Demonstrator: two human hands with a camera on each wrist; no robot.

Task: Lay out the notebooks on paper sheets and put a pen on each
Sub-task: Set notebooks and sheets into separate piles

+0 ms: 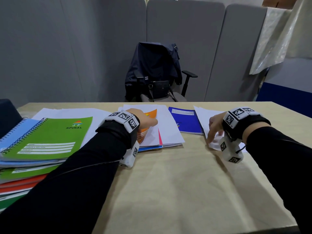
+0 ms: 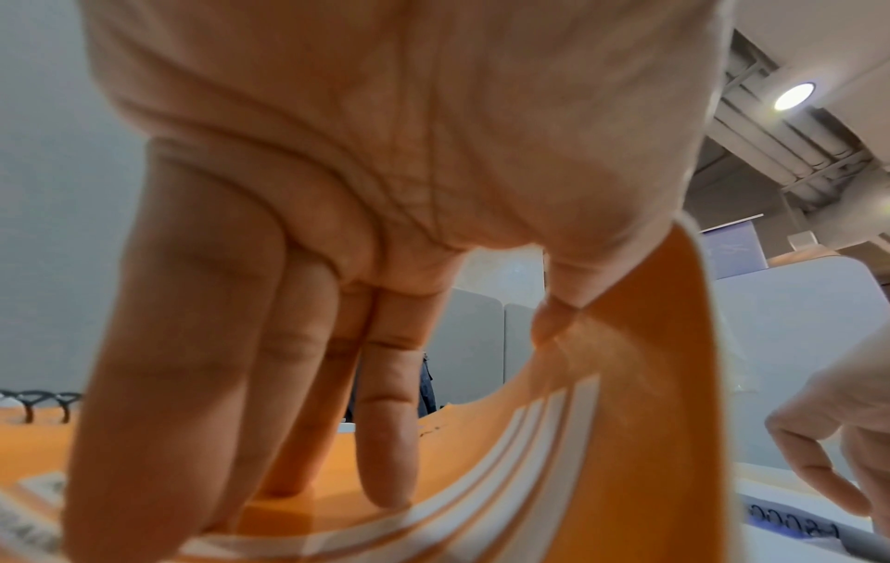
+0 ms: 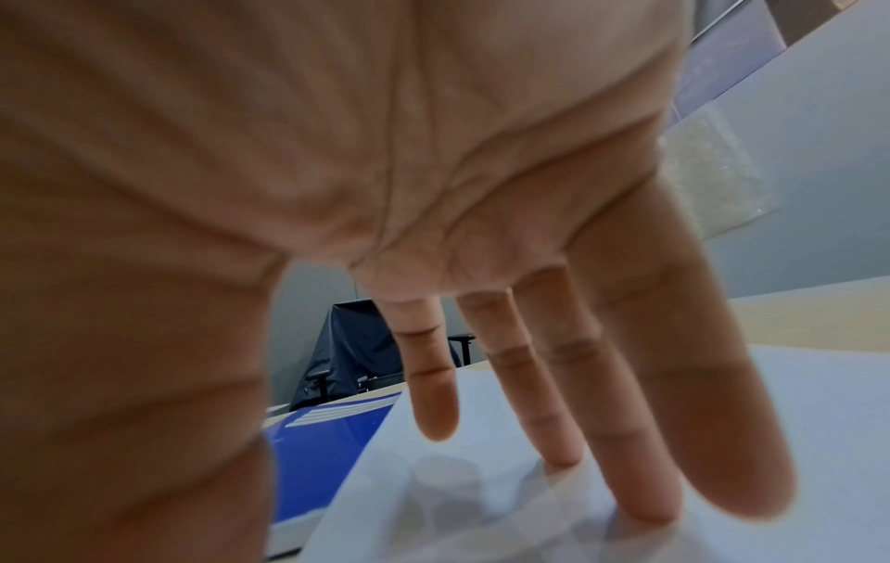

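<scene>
My left hand [image 1: 148, 121] lies on an orange notebook [image 1: 151, 113] on white sheets [image 1: 168, 127] at mid-table. In the left wrist view my fingers [image 2: 385, 438] press flat on the orange notebook [image 2: 481, 506] while the thumb bends its cover edge upward. A blue notebook [image 1: 185, 122] lies flat just to the right. My right hand [image 1: 213, 132] is on a pile of white paper sheets [image 1: 204, 115]; thumb and fingers pinch up the near corner of a sheet [image 3: 457, 503], which buckles. No pen shows.
A stack of spiral notebooks, green one [image 1: 50, 137] on top, sits at the left near edge. The tan table [image 1: 177, 191] is bare in front of me. Beyond the far edge stands a chair with a dark jacket [image 1: 152, 71]. Grey partitions close the back.
</scene>
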